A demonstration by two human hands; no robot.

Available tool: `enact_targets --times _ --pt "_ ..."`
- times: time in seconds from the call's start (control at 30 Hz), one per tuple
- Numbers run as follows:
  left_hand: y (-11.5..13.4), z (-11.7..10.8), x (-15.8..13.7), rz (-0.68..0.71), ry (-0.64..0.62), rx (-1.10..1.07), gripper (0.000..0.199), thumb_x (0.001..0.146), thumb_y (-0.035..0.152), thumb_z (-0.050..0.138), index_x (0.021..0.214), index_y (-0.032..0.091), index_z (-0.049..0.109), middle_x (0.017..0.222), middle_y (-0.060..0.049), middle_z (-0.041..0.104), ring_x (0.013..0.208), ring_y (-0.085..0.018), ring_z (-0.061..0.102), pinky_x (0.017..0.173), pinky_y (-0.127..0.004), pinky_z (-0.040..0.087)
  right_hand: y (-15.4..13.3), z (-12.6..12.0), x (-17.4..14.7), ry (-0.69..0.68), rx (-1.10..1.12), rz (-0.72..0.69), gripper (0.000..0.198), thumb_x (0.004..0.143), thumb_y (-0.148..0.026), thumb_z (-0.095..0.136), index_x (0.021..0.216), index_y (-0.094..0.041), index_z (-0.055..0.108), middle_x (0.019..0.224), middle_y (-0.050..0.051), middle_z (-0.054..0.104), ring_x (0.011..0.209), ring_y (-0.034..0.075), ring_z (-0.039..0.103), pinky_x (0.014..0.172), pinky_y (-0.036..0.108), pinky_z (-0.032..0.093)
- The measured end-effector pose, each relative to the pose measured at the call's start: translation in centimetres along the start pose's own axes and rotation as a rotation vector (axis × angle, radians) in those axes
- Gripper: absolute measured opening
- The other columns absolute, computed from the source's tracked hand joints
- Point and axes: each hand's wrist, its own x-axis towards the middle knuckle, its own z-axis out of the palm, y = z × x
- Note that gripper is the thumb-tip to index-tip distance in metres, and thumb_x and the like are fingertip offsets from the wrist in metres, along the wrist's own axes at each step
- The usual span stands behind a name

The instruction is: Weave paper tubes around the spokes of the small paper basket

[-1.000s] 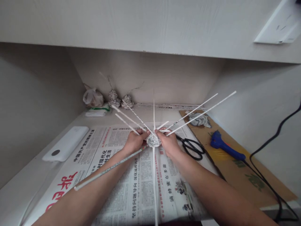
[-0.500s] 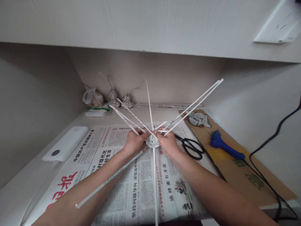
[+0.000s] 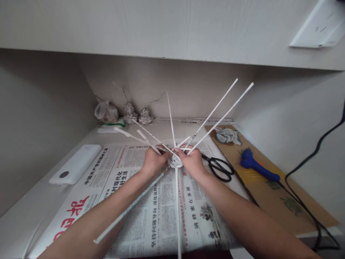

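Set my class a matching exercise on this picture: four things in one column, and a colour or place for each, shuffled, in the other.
Things
1. scissors
2. glue gun
3. paper piece with sticks fanning out
4. flat, rounded slab

Colours and places
A. white, well to the left of the left hand
B. held between the two hands
C. black handles, just beside the right hand
D. blue, lying on the cardboard

Right pairs
1-C
2-D
3-B
4-A
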Motion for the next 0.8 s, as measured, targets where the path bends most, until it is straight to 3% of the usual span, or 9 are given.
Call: enact_targets --times 0.2,0.33,0.5,0.57,0.67,0.8 --pt "0.6 -0.1 -0.3 0.075 -0.005 0.119 0.011 0.068 0.026 0.072 0.070 0.017 0.077 0.068 -0.006 0.075 0.063 -0.021 0.066 0.054 -0.026 0.045 0.1 0.0 -0.2 -0.012 -0.055 -0.022 0.022 0.070 -0.040 0.074 0.073 -0.019 0.070 0.065 0.004 0.071 0.058 0.019 0.063 0.056 0.029 0.047" --pt "0.4 0.0 -0.2 0.060 -0.049 0.065 0.013 0.070 0.028 0.073 0.071 0.016 0.077 0.067 -0.005 0.074 0.061 -0.019 0.064 0.054 -0.026 0.045 -0.1 0.0 -0.4 -0.003 -0.052 -0.035 0.022 0.071 -0.040 0.072 0.073 -0.019 0.069 0.063 0.003 0.070 0.057 0.019 0.062 0.056 0.028 0.047" --pt "-0.2 -1.2 1.0 -0.201 -0.324 -0.224 0.026 0.061 0.031 0.087 0.077 0.013 0.078 0.062 -0.004 0.069 0.051 -0.012 0.057 0.049 -0.023 0.043 -0.5 -0.3 -0.1 0.010 -0.033 -0.041 0.022 0.071 -0.040 0.069 0.070 -0.019 0.065 0.062 0.002 0.069 0.056 0.018 0.061 0.054 0.027 0.045" --pt "-0.2 -2.1 1.5 -0.301 -0.478 -0.262 0.037 0.056 0.023 0.091 0.089 0.013 0.078 0.079 -0.007 0.075 0.064 -0.014 0.065 0.060 -0.024 0.051 -0.4 -0.5 0.3 0.000 -0.013 -0.025 0.021 0.070 -0.039 0.070 0.070 -0.019 0.065 0.063 0.002 0.069 0.056 0.017 0.061 0.055 0.027 0.046" --pt "-0.2 -3.4 2.3 -0.326 -0.696 -0.307 0.048 0.057 0.017 0.091 0.103 0.014 0.077 0.097 -0.011 0.078 0.082 -0.019 0.072 0.075 -0.028 0.056 0.0 -0.6 0.6 -0.021 0.020 0.000 0.022 0.068 -0.039 0.072 0.071 -0.019 0.065 0.063 0.002 0.069 0.056 0.017 0.061 0.054 0.027 0.046" --pt "-0.3 -3.8 2.7 -0.364 -0.632 -0.288 0.046 0.062 0.016 0.089 0.106 0.015 0.078 0.098 -0.011 0.079 0.085 -0.019 0.073 0.076 -0.027 0.058 0.3 -0.5 0.7 -0.054 0.046 0.022 0.023 0.066 -0.040 0.075 0.072 -0.019 0.067 0.064 0.002 0.069 0.056 0.017 0.062 0.054 0.027 0.047"
